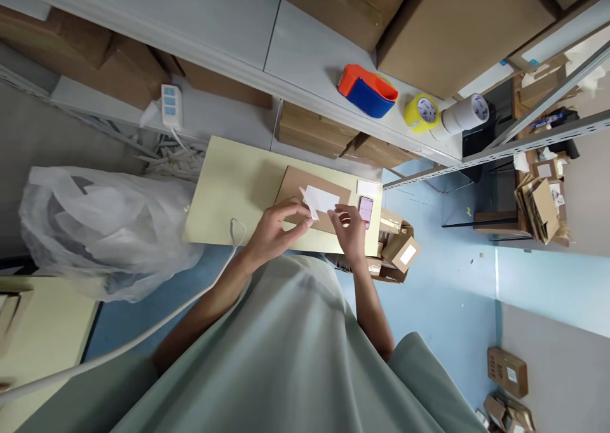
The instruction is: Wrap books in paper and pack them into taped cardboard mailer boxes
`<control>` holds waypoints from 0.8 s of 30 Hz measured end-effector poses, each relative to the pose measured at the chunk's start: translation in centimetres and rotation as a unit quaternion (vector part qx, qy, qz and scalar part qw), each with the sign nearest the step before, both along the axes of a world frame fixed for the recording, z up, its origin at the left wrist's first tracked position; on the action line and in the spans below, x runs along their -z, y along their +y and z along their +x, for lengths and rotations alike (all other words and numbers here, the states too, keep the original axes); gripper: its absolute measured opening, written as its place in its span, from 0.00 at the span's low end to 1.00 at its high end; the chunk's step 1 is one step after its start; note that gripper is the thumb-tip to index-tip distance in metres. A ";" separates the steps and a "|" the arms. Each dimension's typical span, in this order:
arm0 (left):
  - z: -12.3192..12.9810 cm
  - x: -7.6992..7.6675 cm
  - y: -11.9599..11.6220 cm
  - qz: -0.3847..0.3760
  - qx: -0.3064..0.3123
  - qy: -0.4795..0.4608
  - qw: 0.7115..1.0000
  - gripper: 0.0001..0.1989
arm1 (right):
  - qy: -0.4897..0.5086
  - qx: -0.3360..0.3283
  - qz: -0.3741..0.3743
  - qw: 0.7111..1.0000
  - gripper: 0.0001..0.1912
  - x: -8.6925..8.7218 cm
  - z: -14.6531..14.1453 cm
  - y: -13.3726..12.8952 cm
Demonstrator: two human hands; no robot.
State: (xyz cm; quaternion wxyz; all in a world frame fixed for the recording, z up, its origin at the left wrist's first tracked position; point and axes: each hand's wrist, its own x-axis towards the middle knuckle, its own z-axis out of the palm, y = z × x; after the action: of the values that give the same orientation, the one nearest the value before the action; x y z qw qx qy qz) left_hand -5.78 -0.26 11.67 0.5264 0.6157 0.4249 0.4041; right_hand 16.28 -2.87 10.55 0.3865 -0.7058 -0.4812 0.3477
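Head view, two hands (274, 230) (350, 233), one label (324, 200), seemingly one carton (291, 185)

The white label (326, 200) looks like smooth paper, against the matt brown cardboard of the flat box (291, 186). The cream tabletop (229, 185) is smooth and matt; the phone (366, 209) at its right has a glossy screen. At left, the bag (105, 226) is crinkled translucent plastic; near, the garment (295, 344) is matt, softly folded cloth.
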 end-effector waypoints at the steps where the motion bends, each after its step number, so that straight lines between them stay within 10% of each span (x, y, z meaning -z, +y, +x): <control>1: -0.8 0.3 0.0 0.005 -0.001 0.005 1.000 0.12 | 0.003 -0.027 0.008 1.000 0.20 -0.3 -0.9 -0.4; 9: -5.0 2.6 -0.7 0.068 0.017 0.022 0.997 0.08 | 0.042 -0.176 0.035 0.983 0.13 -3.6 -6.5 -1.1; 17: -7.7 3.5 -1.2 0.053 0.035 0.044 0.997 0.08 | 0.007 -0.220 -0.005 0.976 0.13 -3.0 -9.0 0.1; 24: -11.1 7.8 -0.6 0.009 -0.035 0.105 0.994 0.07 | -0.031 -0.156 -0.029 0.987 0.14 -1.5 -9.2 1.3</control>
State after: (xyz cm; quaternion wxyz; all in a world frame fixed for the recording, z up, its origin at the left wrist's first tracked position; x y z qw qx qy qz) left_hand -16.93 -0.84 3.87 0.4593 0.6440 0.4954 0.3590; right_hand 7.08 -1.59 12.08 0.2916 -0.6433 -0.5870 0.3958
